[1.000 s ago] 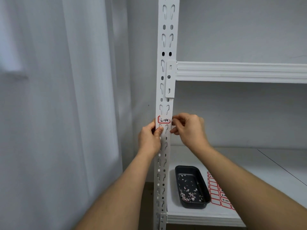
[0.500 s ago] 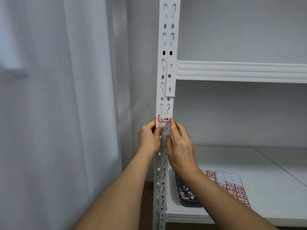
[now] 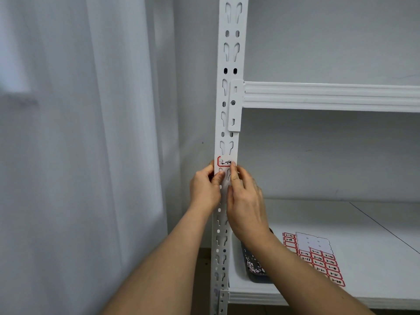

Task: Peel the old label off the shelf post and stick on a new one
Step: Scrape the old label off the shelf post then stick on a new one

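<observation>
Right hand [image 3: 246, 201], fingers straight, touches the red-bordered label [image 3: 223, 162] just above; left hand [image 3: 204, 189] grips the shelf post [image 3: 230, 64] beside it.

The shelf post [image 3: 229, 92] looks like matt white painted metal, the label [image 3: 223, 161] paper.

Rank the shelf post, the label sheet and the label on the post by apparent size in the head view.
1. Shelf post
2. Label sheet
3. Label on the post, partly covered by a fingertip

The sheet lies nearer the camera, but the gap is plain.
</observation>
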